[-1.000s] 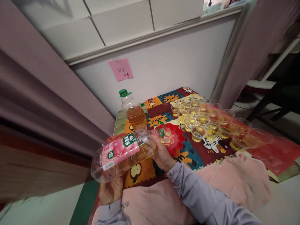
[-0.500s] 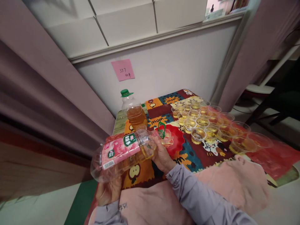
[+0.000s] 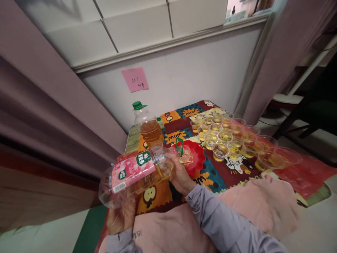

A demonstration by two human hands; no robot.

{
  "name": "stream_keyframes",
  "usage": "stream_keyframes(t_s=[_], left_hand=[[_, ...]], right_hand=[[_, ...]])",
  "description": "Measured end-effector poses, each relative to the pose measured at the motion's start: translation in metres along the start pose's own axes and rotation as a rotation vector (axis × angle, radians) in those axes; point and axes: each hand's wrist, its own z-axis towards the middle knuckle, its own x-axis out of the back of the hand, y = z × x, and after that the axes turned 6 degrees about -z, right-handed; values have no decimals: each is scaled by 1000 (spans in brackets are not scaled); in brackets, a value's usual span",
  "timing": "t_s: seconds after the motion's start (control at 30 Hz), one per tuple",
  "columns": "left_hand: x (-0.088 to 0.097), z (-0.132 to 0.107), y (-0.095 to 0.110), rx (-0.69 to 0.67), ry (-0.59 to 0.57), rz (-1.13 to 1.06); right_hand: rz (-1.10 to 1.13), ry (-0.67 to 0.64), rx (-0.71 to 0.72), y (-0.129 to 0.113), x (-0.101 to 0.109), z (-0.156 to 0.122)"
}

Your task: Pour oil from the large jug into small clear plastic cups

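Note:
A large clear bottle [image 3: 134,172] with a pink label lies nearly flat, its neck tipped over a small clear cup [image 3: 185,154] standing on a red plate [image 3: 198,158]. A little yellow liquid sits near the bottle's shoulder. My left hand [image 3: 119,218] is closed under the bottle's base. My right hand [image 3: 180,175] grips the bottle near its neck, by the green ring handle.
A second bottle [image 3: 147,124] with a green cap and amber liquid stands behind. Several small clear cups [image 3: 226,137] of yellow liquid fill the right side of the patterned tablecloth [image 3: 210,172]. A pink note [image 3: 135,79] hangs on the wall. Curtains flank the table.
The view has shifted slightly; both hands keep the bottle tilted over the cup on the red plate, in nearly the same pose.

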Motion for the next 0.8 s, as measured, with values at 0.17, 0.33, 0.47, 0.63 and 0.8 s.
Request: stream_keyframes(t_s=[0.17,0.33,0.47,0.63,0.8], left_hand=[[-13,0,-3,18,16,11],[-6,2,0,8,30,42],[-4,3,4,49,2,54],[-9,2,3,41,-22,54],[-11,2,0,20,-19,59]], right_hand=[[-7,14,-3,1,1,1],[-13,-3,-23,4,6,2],[3,5,-29,6,9,3],[4,19,-26,6,9,3],[-11,6,-20,3,6,1]])
